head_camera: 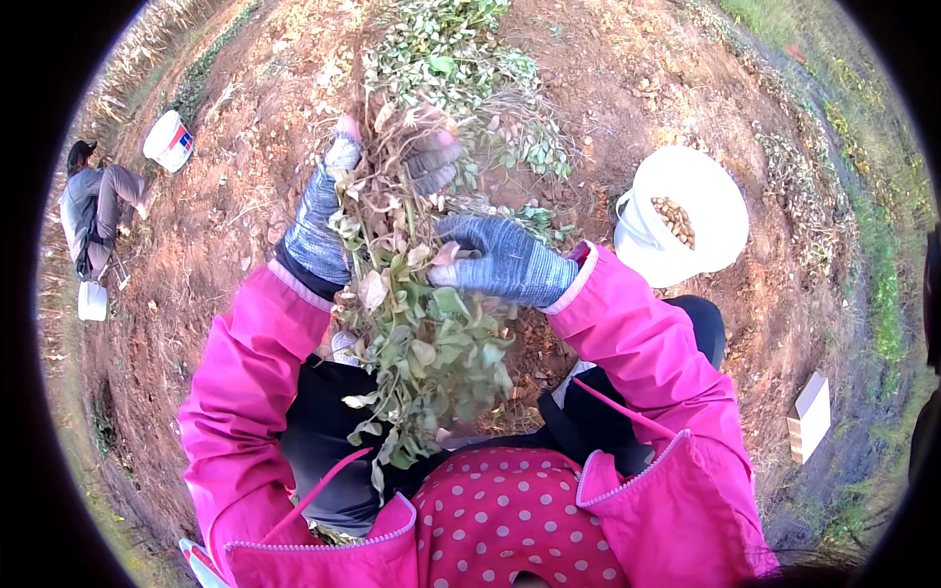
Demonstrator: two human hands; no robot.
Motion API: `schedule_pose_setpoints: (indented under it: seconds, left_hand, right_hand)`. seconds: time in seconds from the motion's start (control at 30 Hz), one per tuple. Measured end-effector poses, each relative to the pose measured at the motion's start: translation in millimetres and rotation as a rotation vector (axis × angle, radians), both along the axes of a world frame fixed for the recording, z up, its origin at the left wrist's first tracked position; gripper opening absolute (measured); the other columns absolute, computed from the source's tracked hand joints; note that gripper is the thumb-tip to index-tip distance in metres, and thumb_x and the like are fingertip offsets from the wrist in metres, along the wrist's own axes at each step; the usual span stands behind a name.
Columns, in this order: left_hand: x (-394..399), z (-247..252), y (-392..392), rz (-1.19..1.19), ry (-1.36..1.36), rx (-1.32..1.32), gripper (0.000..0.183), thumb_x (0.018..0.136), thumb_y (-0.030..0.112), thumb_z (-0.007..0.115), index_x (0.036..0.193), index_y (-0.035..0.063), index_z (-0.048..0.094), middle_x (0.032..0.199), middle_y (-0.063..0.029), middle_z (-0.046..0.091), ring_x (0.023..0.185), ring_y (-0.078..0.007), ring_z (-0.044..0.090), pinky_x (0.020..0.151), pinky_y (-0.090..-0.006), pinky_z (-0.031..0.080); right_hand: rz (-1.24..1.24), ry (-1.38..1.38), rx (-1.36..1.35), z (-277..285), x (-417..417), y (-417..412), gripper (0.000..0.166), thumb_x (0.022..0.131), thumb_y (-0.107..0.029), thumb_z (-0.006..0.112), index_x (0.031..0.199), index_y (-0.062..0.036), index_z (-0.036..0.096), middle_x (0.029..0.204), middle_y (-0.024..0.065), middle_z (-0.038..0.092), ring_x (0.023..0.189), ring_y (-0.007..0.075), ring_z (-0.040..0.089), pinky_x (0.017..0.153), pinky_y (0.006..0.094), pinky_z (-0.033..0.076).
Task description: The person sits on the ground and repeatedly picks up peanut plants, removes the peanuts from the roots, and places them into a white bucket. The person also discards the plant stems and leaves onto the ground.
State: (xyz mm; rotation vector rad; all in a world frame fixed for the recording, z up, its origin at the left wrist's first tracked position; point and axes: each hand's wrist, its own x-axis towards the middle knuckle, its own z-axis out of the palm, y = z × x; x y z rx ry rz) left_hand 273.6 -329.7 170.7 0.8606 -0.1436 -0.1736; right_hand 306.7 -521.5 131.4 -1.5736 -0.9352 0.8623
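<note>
A bundle of uprooted peanut plants (415,294) hangs between my hands, roots and several pods (386,117) at the far end, leaves towards my lap. My left hand (323,202), in a blue-grey knit glove with bare fingertips, grips the root end; its thumb is on the near left side and its fingers show on the right. My right hand (507,257), gloved alike, is closed at the stems on the right side of the bundle. Leaves partly hide its fingertips. Right of my hands stands a white bucket (684,213) with peanuts (673,220) in it.
A heap of pulled plants (456,66) lies ahead on reddish soil (250,184). At far left a person (99,198) sits low near a white bucket (169,141) and a white container (92,301). A cardboard box (809,419) lies at right, near a grassy edge (886,294).
</note>
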Motion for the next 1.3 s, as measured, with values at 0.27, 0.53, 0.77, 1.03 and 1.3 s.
schedule_pose_setpoints:
  seconds: [0.27,0.53,0.77,1.03,1.3]
  left_hand:
    - [-12.8,-7.8,10.9,-0.111,-0.105,0.232,0.075,0.083,0.05,0.053,0.136,0.0034,0.027,0.128,-0.0164,0.044,0.115,-0.0254,0.046,0.094,-0.0374,0.041]
    - [-59.2,67.1,57.8,0.707,-0.35,0.656,0.04,0.084,0.031,0.059,0.112,0.0024,0.054,0.088,-0.0043,0.061,0.078,-0.0131,0.057,0.066,-0.0231,0.045]
    - [-294.0,95.5,258.3,1.458,0.478,2.234,0.048,0.084,0.022,0.057,0.127,0.0063,0.043,0.11,-0.0128,0.059,0.092,-0.0213,0.058,0.079,-0.0306,0.046]
    - [-408.4,-190.6,289.1,0.562,1.702,1.948,0.085,0.073,0.037,0.066,0.139,0.0166,0.018,0.134,-0.0154,0.038,0.117,-0.031,0.044,0.097,-0.0421,0.036]
    - [-461.6,-306.2,252.5,0.037,1.682,1.768,0.072,0.077,0.035,0.064,0.134,0.0103,0.027,0.128,-0.014,0.043,0.113,-0.0271,0.047,0.094,-0.0378,0.037]
  right_hand:
    - [-0.443,-0.37,-0.014,-7.6,8.1,-4.9,0.027,0.079,-0.022,0.063,0.098,-0.0017,0.061,0.085,0.015,0.063,0.076,0.0236,0.062,0.067,0.0326,0.048]
    - [-0.38,-0.559,0.122,-28.4,9.8,-8.6,0.033,0.08,-0.024,0.064,0.106,-0.0054,0.059,0.095,0.0126,0.06,0.089,0.0249,0.059,0.077,0.0334,0.047]
    - [-0.163,-0.501,-0.176,-54.3,29.8,-17.4,0.02,0.081,-0.018,0.06,0.095,-0.0035,0.062,0.089,0.0145,0.063,0.081,0.0252,0.062,0.073,0.0325,0.048]
    - [-0.04,-0.582,-0.525,-108.0,50.9,-2.4,0.033,0.08,-0.025,0.061,0.107,-0.0069,0.058,0.097,0.015,0.062,0.09,0.0284,0.06,0.08,0.0354,0.046]
    - [-0.261,-0.7,-0.919,-186.5,122.5,56.4,0.077,0.074,-0.041,0.066,0.132,-0.0036,0.034,0.133,0.0157,0.041,0.122,0.0313,0.04,0.101,0.0367,0.032]
